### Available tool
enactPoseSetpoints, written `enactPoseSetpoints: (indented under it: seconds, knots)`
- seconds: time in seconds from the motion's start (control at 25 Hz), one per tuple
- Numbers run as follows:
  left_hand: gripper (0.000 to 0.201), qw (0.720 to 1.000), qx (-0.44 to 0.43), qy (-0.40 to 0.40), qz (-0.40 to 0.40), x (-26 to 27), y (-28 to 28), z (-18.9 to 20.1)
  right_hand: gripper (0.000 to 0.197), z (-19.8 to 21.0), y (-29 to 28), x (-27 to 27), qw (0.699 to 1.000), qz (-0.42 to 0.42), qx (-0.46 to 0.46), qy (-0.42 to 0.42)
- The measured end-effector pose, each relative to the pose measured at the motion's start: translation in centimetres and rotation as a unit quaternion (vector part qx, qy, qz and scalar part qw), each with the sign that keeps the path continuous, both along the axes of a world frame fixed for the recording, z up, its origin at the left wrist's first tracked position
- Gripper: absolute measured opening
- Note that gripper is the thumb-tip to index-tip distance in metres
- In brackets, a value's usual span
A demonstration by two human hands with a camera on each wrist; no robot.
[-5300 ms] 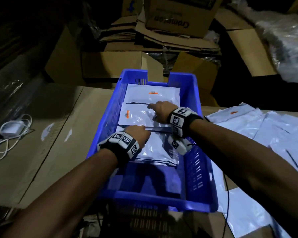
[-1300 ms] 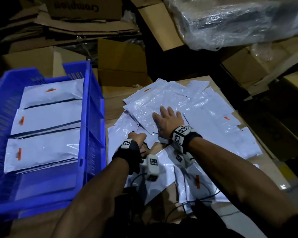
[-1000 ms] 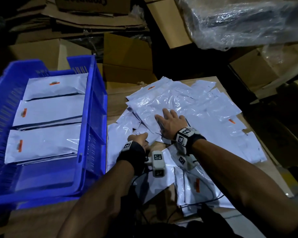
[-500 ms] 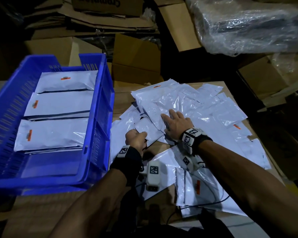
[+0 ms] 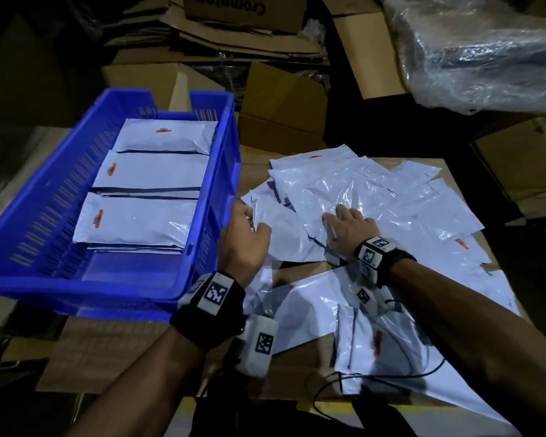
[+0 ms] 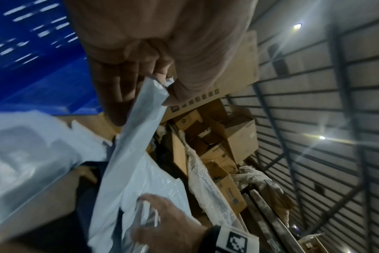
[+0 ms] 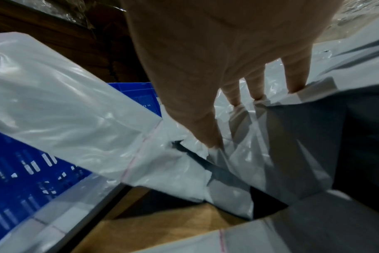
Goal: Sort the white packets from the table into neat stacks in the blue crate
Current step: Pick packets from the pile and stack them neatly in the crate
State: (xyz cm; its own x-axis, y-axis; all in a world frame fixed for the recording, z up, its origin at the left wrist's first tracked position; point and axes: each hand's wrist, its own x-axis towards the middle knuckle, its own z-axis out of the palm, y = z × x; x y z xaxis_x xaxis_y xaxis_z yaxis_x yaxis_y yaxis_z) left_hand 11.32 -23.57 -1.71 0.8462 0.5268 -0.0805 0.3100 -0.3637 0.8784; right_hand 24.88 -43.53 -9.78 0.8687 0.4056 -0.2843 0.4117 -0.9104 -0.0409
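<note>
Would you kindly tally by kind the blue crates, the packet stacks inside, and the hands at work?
Blue plastic crate: 1
Stacks of white plastic packets inside it: 3, far stack, middle stack, near stack
Hands: 2, left hand pinching a loose white packet, right hand flat on the loose pile
Total: 6; the overlapping loose packets cannot be counted.

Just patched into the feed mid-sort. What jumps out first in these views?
The blue crate on the left, with three neat stacks of white packets inside. Right of it, a loose pile of packets sprawls over the cardboard tabletop. The left hand pinches a packet's edge beside the crate; the right hand presses flat on the pile.
</note>
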Motion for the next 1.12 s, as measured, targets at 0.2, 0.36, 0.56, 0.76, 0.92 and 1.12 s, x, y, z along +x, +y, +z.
enactPoseSetpoints:
  seconds: [0.2, 0.36, 0.56, 0.76, 0.92, 1.12]
  knots:
    - [0.022, 0.994, 0.070, -0.065, -0.052, 0.2, 1.4, 5.1, 0.069, 4.4, 2.4, -0.2, 0.950, -0.012, 0.286, 0.128]
    - [0.015, 0.990, 0.016, -0.114, -0.084, 1.7, 2.9, 6.0, 0.048, 7.6, 4.5, -1.4, 0.863, 0.013, 0.442, 0.244]
    - [0.012, 0.991, -0.012, -0.131, -0.041, 3.3, 3.7, 6.2, 0.024, 7.8, 3.2, -3.2, 0.826, -0.040, 0.489, 0.278]
    - [0.054, 0.995, 0.044, -0.091, -0.016, 4.4, 1.8, 6.0, 0.013, 8.7, 2.8, -4.9, 0.856, -0.092, 0.502, 0.080]
    - [0.061, 0.987, -0.144, -0.036, -0.067, 5.2, -0.7, 4.7, 0.032, 8.0, 3.7, -6.9, 0.914, -0.002, 0.376, -0.153]
    - [0.028, 0.958, -0.270, -0.097, 0.014, 5.8, -1.3, 4.2, 0.041, 5.9, 4.5, -9.4, 0.920, 0.083, 0.282, -0.260]
